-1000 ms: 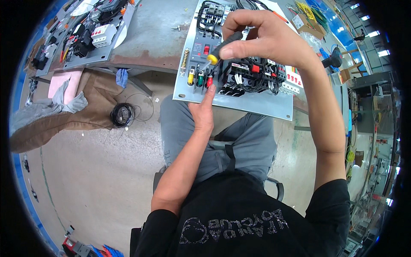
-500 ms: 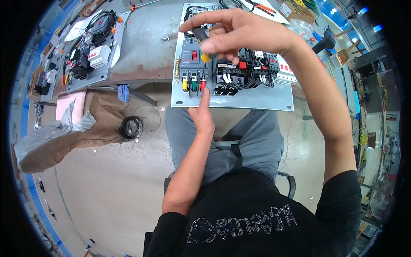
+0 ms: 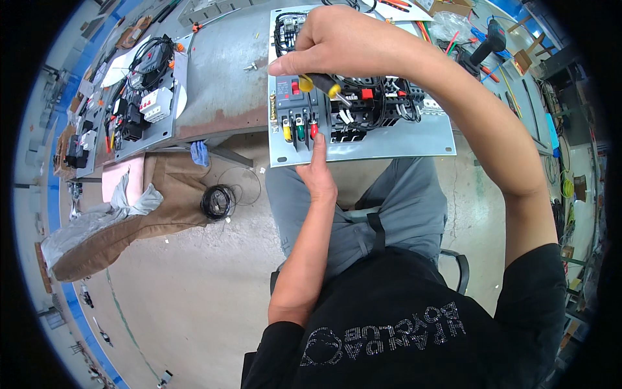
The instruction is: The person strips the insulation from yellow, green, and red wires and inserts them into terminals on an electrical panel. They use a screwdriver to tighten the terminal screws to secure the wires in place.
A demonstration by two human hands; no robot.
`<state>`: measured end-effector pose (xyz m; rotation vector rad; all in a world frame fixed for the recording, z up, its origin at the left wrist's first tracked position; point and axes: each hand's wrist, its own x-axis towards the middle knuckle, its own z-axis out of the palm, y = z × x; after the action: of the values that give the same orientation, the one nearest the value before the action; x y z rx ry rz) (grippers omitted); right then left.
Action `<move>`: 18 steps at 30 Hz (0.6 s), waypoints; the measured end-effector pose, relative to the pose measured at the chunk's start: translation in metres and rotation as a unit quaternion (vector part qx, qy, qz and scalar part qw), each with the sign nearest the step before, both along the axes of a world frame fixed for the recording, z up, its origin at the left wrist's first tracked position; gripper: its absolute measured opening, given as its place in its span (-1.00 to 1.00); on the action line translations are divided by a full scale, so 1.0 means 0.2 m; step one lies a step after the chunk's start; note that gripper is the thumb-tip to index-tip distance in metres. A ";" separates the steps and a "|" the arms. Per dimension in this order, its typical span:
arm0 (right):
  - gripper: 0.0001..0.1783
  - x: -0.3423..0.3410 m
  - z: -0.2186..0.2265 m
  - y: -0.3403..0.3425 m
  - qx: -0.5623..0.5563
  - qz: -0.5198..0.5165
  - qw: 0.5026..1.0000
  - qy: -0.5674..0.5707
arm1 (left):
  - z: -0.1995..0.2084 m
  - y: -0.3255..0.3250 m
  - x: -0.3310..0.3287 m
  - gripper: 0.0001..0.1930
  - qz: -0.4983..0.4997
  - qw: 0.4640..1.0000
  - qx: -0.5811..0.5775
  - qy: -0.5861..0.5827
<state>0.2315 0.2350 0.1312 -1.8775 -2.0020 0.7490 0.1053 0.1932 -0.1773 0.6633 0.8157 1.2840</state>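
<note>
My right hand is closed on a screwdriver with a black and yellow handle. The shaft slants down to the right, its tip over the black contactors. Below the hand is a grey circuit breaker with a red toggle, fixed to a light grey mounting plate. Yellow, green and red sleeved lugs line its near side. At the plate's near edge, my left hand reaches its thumb up against the red one; its other fingers are mostly hidden, seemingly under the plate.
A second wired plate lies on the grey workbench to the left, with a loose screw between. At the far right stands a cordless drill. A black wire coil and brown cloth are at lower left.
The screwdriver has swung from pointing down at the red lug to slanting off to the right. My left thumb stays at the red lug. The whole view has shifted slightly.
</note>
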 end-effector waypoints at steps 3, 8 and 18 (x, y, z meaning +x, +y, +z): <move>-0.48 0.09 -0.12 0.07 0.077 0.038 0.996 0.036 | 0.00 0.00 0.00 -0.50 0.000 1.000 0.005 0.019; -0.42 0.17 -0.18 0.10 -0.027 0.110 0.980 0.166 | -0.01 0.00 0.00 -0.51 -0.018 1.000 0.015 0.012; -0.50 0.18 -0.13 0.05 0.117 0.165 0.976 0.078 | 0.01 -0.01 0.01 -0.56 0.005 1.000 0.021 0.018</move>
<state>0.2676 0.2448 0.1058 -1.3319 -2.2152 0.6808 0.1080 0.1919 -0.1746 0.7190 0.8249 1.3037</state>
